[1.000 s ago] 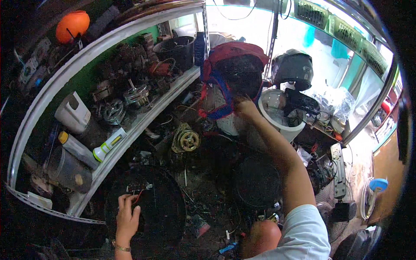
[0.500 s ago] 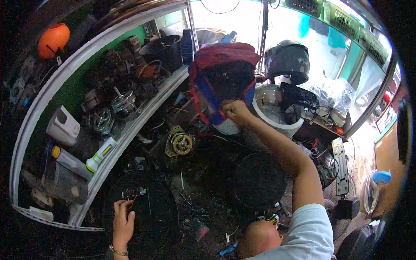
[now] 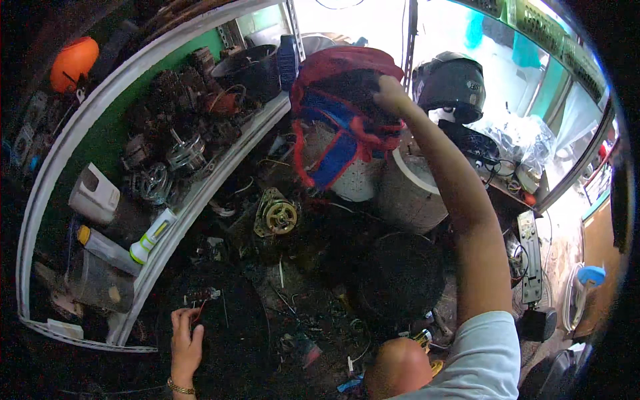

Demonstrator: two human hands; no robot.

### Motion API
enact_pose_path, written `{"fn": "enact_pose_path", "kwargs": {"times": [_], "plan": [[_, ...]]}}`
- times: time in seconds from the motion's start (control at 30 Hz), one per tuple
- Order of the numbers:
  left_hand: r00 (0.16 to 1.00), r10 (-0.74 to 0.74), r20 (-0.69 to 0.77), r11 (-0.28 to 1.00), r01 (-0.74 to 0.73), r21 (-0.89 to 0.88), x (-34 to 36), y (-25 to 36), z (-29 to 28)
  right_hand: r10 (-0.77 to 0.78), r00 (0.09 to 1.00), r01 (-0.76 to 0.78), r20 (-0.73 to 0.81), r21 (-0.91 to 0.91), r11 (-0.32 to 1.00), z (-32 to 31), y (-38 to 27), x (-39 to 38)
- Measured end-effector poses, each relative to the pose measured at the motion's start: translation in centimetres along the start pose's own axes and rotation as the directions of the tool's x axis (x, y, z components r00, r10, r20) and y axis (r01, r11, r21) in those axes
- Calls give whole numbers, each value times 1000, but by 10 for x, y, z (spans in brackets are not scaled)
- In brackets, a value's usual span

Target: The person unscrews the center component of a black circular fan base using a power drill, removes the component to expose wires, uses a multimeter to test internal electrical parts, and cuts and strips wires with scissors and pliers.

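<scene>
A red, blue and black backpack (image 3: 340, 80) sits on top of pale buckets at the far middle, its blue and red straps hanging toward me. My right arm stretches far forward, and my right hand (image 3: 392, 95) is closed at the bag's dark upper right side; motion blurs the fingertips. At the near left, my left hand (image 3: 187, 343) rests on a dark round surface (image 3: 247, 320), fingers bent and thumb held apart. Just beyond those fingers lies a small metal part (image 3: 201, 295), with a thin red wire close by.
A shelf (image 3: 220, 163) along the left holds motors, a flashlight (image 3: 152, 237) and containers. A yellowish motor (image 3: 280, 217) lies on the dark floor among small scraps. Right of the bag stand a white bucket (image 3: 417, 200) and a black helmet (image 3: 450, 87). A dark round object (image 3: 400, 277) lies nearer me.
My right hand has moved from the bag's lower front up to its upper right side. The backpack has shifted and tilted, its straps spreading over the bucket. My left hand stays nearly still.
</scene>
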State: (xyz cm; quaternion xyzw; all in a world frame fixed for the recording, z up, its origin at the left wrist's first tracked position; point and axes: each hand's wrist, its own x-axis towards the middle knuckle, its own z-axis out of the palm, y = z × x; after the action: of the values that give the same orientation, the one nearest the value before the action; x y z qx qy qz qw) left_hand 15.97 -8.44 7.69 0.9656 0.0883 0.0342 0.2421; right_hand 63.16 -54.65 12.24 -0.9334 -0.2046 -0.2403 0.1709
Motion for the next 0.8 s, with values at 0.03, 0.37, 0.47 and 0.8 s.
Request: {"fn": "enact_pose_path", "kwargs": {"times": [0.03,0.37,0.47,0.8], "plan": [[1000,-8,1,1000,8,10,-1,2,-2,10,1000,-10,11,-14,1000,-2,0,5],[999,-34,15,999,33,24,-3,1,3,-117,990,108,-73,-120,987,140,-45,1],[1000,3,6,999,-4,37,-6,-6,1,-193,980,187,-53,-108,976,152,-44,1],[997,-77,32,997,76,18,-1,4,0,-172,985,170,-19,-96,981,152,-36,13]]}}
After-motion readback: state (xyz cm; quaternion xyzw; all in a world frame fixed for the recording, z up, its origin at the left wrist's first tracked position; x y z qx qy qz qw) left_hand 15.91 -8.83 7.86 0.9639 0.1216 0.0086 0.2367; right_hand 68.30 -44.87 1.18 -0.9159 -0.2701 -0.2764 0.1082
